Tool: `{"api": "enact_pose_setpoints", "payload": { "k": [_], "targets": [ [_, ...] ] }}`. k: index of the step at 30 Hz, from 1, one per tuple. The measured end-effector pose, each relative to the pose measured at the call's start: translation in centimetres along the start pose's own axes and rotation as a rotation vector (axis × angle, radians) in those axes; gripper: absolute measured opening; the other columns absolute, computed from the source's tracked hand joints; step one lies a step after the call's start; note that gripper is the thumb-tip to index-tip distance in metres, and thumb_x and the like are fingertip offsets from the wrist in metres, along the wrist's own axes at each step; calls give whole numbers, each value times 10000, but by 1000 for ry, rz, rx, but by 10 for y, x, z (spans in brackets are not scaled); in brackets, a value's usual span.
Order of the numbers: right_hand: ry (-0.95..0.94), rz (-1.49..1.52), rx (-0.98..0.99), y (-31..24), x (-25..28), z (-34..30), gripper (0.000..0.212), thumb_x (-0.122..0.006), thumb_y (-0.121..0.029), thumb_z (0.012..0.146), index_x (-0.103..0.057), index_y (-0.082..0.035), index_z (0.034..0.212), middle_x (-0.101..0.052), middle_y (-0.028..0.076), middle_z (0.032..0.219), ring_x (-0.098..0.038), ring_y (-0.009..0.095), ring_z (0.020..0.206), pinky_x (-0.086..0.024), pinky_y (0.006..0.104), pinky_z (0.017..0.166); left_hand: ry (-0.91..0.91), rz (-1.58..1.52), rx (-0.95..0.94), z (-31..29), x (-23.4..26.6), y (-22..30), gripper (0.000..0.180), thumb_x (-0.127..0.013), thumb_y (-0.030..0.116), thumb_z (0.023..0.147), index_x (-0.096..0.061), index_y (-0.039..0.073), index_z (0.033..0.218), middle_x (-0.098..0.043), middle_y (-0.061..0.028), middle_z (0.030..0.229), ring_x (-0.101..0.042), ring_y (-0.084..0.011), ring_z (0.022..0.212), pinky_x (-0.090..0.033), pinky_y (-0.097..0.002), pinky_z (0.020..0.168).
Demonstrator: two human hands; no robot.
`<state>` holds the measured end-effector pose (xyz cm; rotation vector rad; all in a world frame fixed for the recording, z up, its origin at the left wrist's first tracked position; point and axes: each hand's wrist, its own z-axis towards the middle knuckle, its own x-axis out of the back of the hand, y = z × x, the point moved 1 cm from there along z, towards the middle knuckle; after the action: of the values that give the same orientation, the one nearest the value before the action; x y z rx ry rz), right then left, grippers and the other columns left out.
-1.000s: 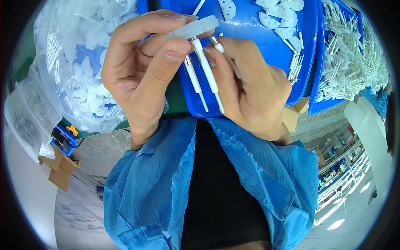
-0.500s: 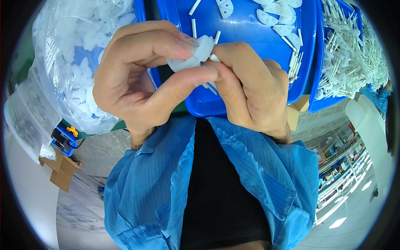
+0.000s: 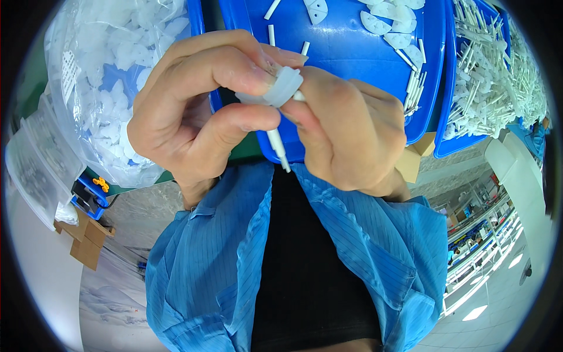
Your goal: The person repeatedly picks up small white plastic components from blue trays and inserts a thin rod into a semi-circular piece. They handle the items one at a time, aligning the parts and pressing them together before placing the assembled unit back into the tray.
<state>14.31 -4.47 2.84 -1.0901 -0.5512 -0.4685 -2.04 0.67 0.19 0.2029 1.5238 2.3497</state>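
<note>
My left hand (image 3: 199, 94) is closed in a pinch on a small translucent white plastic piece (image 3: 284, 87) with a curved rim. Its thumb and bent fingers press the piece from the left. Against the right side of that piece, my right hand (image 3: 352, 123) is closed round a short white rod (image 3: 299, 95); only the rod's rounded end shows between the fingers. Below my left thumb another white rod (image 3: 277, 145) with a narrower tip points down toward me. Whether it is fixed to the plastic piece is hidden by the fingers. Both hands are held over the near edge of a blue tray (image 3: 346, 50).
White half-round plates (image 3: 375, 23) and loose rods (image 3: 415, 91) lie in the tray's right part. A clear bag (image 3: 105, 117) of white pieces stands at left. Farther right, a blue bin (image 3: 443, 146) is heaped with rods and plates. A cardboard box (image 3: 413, 164) sits below the tray.
The plastic piece has tilted and moved slightly down. My right hand has turned and dropped a little, and the thumbs have come apart. The lower rod now sticks out farther toward me.
</note>
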Motion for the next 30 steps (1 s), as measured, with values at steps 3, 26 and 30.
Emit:
{"api": "enact_pose_setpoints", "payload": {
  "k": [3,26,30],
  "targets": [
    [7,-28,32,-7,4,0,232,-701,-141,866,-612,48,967,-672,102,757,-604,192,505,-464,285,456,-54,-83,-68,1,2,-4,443,-773,329,798,-572,-21,982,-609,-204,946,-692,-368,766,-602,-463,697],
    [-88,173,65,32,11,2,276,-754,-212,788,-723,-29,991,-423,9,774,-387,147,697,-310,258,589,-161,78,-119,5,0,-3,340,-840,120,705,-623,27,949,-659,-240,971,-701,-366,846,-602,-393,762],
    [-95,148,56,29,15,3,283,-753,-221,785,-731,-37,999,-431,0,765,-375,136,686,-298,252,578,-106,174,-245,4,-2,-5,315,-832,152,729,-613,69,938,-636,-224,1006,-706,-361,810,-607,-344,690]
  ]
}}
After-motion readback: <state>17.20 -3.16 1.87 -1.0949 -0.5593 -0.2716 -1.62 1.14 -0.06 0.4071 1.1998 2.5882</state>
